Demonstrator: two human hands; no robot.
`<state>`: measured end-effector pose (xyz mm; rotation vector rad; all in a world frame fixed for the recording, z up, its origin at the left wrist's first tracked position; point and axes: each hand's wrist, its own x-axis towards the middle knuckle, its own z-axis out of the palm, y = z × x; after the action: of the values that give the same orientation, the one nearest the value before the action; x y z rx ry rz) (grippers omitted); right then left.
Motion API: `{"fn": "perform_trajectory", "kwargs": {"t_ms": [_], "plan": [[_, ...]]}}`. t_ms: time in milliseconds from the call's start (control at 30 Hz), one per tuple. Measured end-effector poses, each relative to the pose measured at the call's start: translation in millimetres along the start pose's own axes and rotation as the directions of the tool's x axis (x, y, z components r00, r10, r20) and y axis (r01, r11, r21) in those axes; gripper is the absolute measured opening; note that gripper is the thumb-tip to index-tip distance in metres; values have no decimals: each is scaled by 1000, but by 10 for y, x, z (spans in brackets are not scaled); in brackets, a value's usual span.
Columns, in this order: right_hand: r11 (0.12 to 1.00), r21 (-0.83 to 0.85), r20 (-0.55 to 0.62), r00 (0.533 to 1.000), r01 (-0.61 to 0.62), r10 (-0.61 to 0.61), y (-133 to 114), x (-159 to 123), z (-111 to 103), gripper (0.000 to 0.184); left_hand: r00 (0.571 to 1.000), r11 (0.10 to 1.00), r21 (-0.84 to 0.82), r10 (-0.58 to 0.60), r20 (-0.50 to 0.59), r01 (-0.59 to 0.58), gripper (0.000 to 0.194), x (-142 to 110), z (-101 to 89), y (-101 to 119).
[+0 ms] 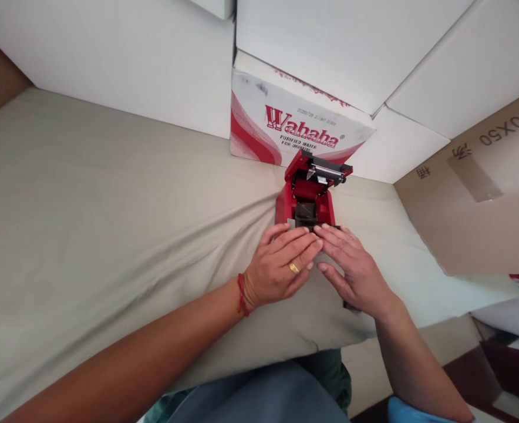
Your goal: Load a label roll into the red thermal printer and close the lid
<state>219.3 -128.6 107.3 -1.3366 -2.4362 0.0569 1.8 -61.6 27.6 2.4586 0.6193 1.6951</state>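
Note:
A small red box-like device (pixel 280 208) stands on the cloth with its lid (pixel 295 163) tilted up. The lid's underside carries a black and silver bar (pixel 325 171), and dark parts (pixel 306 210) show inside. At the device's front edge, my left hand (pixel 281 261) lies with fingers stretched out. My right hand (pixel 351 267) meets it there, fingers extended and thumb apart. Their fingertips touch or nearly touch, covering the device's front. Whether anything small is beneath the fingers is hidden. A dark object (pixel 351 306) peeks out below my right hand.
Beige cloth (pixel 110 205) with creases covers the surface. Behind the device stands a Wahaha water carton (pixel 295 126), with white boxes (pixel 154 64) around it. A large brown carton (pixel 475 182) borders the right side. The surface's front edge is close to my body.

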Motion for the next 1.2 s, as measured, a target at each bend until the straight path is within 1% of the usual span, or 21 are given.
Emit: {"fn": "perform_trajectory", "kwargs": {"t_ms": [67,100,133,167,200,233,267,300,333,367,433,500,567,667,733,833,900,1000,1100,1167,1200], "plan": [[997,81,-32,999,-18,21,31,-15,-21,44,999,999,36,30,27,-31,41,1,15,22],[989,138,-85,994,-61,73,80,2,-31,40,999,998,54,41,31,-43,37,2,23,19],[971,206,-166,973,-123,158,155,38,-36,36,998,996,69,52,30,-54,34,3,30,12],[939,285,-259,928,-192,268,255,93,-31,34,998,995,81,59,28,-61,32,3,36,3],[893,374,-344,856,-251,385,378,168,-17,35,998,994,88,64,24,-65,31,2,39,-6],[838,463,-405,771,-290,491,514,262,6,38,998,994,90,64,20,-66,31,-1,42,-13],[784,544,-434,699,-299,568,655,371,35,43,998,994,91,63,19,-64,32,-4,42,-18],[738,610,-434,657,-289,617,788,492,67,49,998,994,89,63,19,-64,32,-8,42,-21],[700,661,-422,637,-270,645,903,618,98,54,998,994,85,65,21,-67,32,-13,40,-23],[667,702,-400,636,-249,659,992,741,124,59,998,995,79,66,24,-68,32,-18,38,-24],[618,758,-354,667,-206,656,1078,950,160,66,998,997,58,57,40,-59,33,-27,30,-26],[596,783,-319,707,-179,631,1052,1067,173,71,997,999,35,39,62,-41,36,-33,21,-29],[607,779,-329,721,-157,610,955,1072,175,73,997,999,40,33,72,-36,36,-35,15,-32],[657,740,-396,695,-146,600,770,909,166,67,997,995,79,55,58,-59,30,-30,14,-37],[707,689,-427,700,-158,572,660,744,156,60,997,996,70,57,52,-61,31,-27,20,-39],[812,552,-442,758,-191,479,537,499,165,51,998,998,43,48,49,-50,36,-23,35,-32],[868,448,-432,799,-214,420,485,360,209,48,997,997,52,57,44,-59,33,-19,42,-19],[908,356,-424,828,-220,367,443,205,325,43,998,998,34,48,45,-49,31,-14,22,-10],[915,364,-441,833,-176,335,419,132,428,39,998,998,-52,-37,48,39,44,5,-55,-75],[911,380,-447,830,-161,333,405,126,465,38,986,983,-93,-155,59,160,52,34,-126,-169],[909,384,-449,826,-165,340,398,129,475,39,972,967,-104,-223,79,231,54,52,-159,-224]]}}
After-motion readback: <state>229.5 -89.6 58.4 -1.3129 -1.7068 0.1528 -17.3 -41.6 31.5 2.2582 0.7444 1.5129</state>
